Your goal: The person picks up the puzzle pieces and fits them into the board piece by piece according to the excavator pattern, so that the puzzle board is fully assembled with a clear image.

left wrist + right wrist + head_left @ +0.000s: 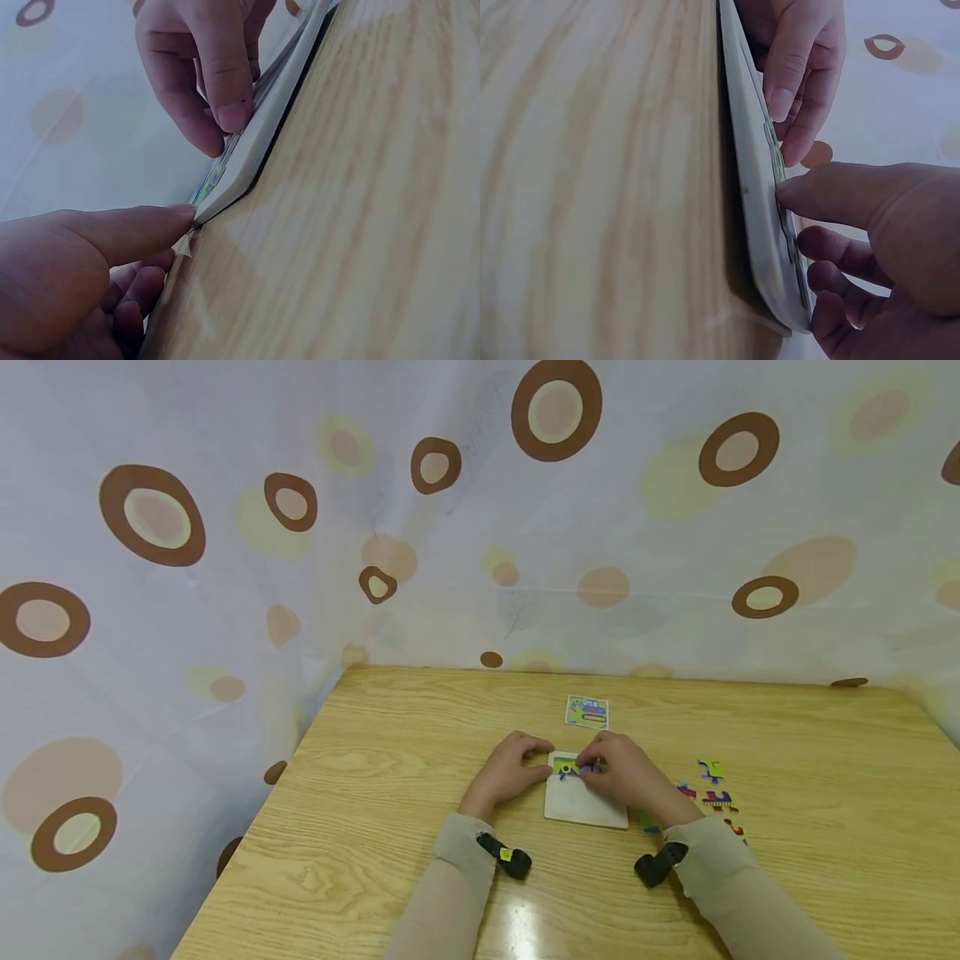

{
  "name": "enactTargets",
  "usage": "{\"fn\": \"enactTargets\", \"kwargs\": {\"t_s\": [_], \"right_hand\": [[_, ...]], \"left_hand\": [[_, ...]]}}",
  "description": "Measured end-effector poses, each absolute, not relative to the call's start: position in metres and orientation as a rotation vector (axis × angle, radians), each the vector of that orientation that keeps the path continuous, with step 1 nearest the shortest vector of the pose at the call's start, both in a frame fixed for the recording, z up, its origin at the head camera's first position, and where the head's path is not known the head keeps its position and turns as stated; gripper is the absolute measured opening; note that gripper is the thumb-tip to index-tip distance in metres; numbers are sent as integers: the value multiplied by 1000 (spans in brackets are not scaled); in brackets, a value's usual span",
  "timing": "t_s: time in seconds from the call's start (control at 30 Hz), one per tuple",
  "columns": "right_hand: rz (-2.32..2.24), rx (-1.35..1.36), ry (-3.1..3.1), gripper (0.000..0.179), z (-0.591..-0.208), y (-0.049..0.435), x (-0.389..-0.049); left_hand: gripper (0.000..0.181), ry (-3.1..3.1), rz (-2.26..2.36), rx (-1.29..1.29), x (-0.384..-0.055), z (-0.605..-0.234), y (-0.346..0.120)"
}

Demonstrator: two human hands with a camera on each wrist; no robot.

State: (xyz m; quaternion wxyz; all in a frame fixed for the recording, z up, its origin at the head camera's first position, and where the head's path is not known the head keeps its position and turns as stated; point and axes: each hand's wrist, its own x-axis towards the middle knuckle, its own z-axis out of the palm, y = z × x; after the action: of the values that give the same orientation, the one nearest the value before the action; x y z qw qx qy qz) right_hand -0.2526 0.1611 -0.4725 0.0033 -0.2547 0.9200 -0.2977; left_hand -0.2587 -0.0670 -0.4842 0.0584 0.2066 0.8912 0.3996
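Observation:
A white jigsaw board (pixel 581 803) lies on the table with a few pieces fitted along its far side, among them a green piece with a yellow flower-like shape (pixel 566 769). At its far left corner my left hand (pixel 513 774) holds the edge, thumb (pixel 169 220) at the corner and the other fingers bent. My right hand (pixel 626 770) bends over the board's far right part, thumb and forefinger on a blue-purple puzzle piece (pixel 597 768). Those fingers hide most of that piece. In the right wrist view the right thumb (pixel 802 191) touches the board's face.
Beyond the board lies a small picture card (pixel 587 712). Several loose puzzle pieces (pixel 720 800) are scattered to the right, and a green piece (pixel 649 822) is partly under my right wrist. A patterned curtain (pixel 465 527) hangs behind the wooden table (pixel 360 793).

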Motion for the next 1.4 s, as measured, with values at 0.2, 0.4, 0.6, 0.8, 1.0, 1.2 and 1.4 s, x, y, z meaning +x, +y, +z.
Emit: {"fn": "enactTargets", "kwargs": {"t_s": [0.2, 0.4, 0.6, 0.8, 1.0, 1.2, 1.4], "right_hand": [[-930, -789, 2865, 14, -469, 164, -250], [-966, -768, 2856, 15, -463, 167, -247], [-989, -719, 2859, 17, -458, 173, -244], [-1019, -706, 2868, 15, -451, 182, -239], [-1020, -661, 2903, 17, -446, 196, -230], [-1037, -679, 2940, 19, -444, 215, -228], [-1017, -670, 2954, 21, -442, 230, -228]], "left_hand": [[33, 2706, 1212, 625, -259, -486, -65], [33, 2712, 1198, 625, -260, -487, -66], [33, 2708, 1195, 608, -260, -486, -67], [33, 2699, 1214, 614, -259, -485, -66], [33, 2683, 1218, 596, -256, -484, -65], [33, 2687, 1220, 607, -256, -483, -64], [33, 2690, 1217, 593, -257, -486, -66]]}}
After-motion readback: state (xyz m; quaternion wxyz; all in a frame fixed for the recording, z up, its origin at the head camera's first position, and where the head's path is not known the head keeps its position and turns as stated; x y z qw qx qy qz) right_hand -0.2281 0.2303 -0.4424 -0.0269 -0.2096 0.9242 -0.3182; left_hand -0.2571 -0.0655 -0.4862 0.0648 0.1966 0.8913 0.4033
